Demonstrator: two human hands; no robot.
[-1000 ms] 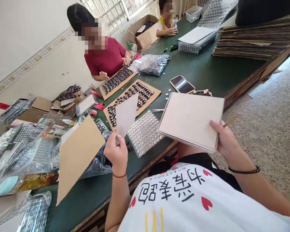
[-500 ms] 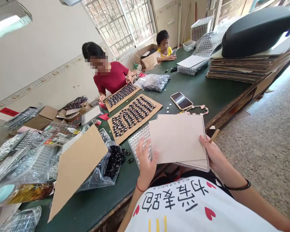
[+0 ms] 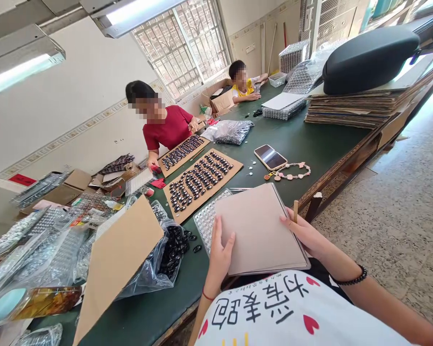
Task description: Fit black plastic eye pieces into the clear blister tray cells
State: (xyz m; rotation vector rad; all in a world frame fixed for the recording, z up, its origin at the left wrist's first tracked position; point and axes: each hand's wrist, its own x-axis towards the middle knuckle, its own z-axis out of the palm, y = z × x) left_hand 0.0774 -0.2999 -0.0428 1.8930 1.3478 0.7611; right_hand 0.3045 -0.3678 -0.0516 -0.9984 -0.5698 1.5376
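A plain grey-beige cardboard sheet lies over a clear plastic tray, whose rim shows along its right edge. My left hand presses the sheet's left edge, with the thumb on top and the fingers along the side. My right hand grips the right edge of sheet and tray, thumb above and the other fingers mostly hidden below. Partly under the sheet's left side is a clear tray of round silvery pieces. A thin wooden stick stands out behind my right hand; I cannot tell whether it is held.
Beyond lie a cardboard with rows of black oval pieces, a phone and a beaded strap. At left are a bag of black pieces and a tilted cardboard. A person in red works across the table.
The cardboard sheets, formerly askew, now lie squared over the tray, lower and closer to my body. My left hand has moved from above onto the left edge. The view has tilted up slightly.
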